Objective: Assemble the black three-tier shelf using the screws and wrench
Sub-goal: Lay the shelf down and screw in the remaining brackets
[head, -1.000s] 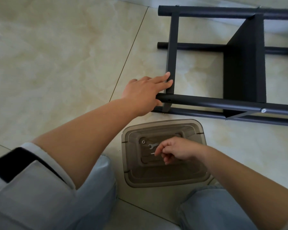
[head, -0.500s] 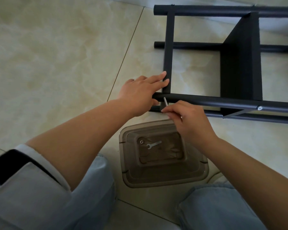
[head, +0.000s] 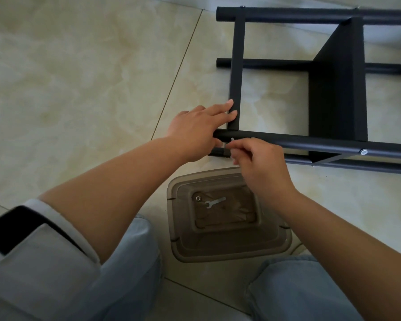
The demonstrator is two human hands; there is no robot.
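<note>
The black shelf frame (head: 333,144) lies on its side on the tiled floor, with one black panel (head: 338,89) fixed between its tubes. My left hand (head: 199,133) holds the corner where the end crossbar (head: 237,66) meets the near tube, fingers laid along the bar. My right hand (head: 257,161) pinches a small silver screw (head: 232,140) against the near tube, right beside my left thumb. A small silver wrench (head: 214,202) and a washer (head: 197,198) lie in the brown plastic tray (head: 229,249) in front of my knees.
A fitted bolt head (head: 364,152) shows on the near tube at the panel. Pale marble floor tiles (head: 79,77) stretch to the left. My knees in light jeans (head: 294,290) flank the tray.
My right hand left the tray with a screw and rose to the near tube, then brought the screw closer to the corner joint. The left hand stayed on the crossbar.
</note>
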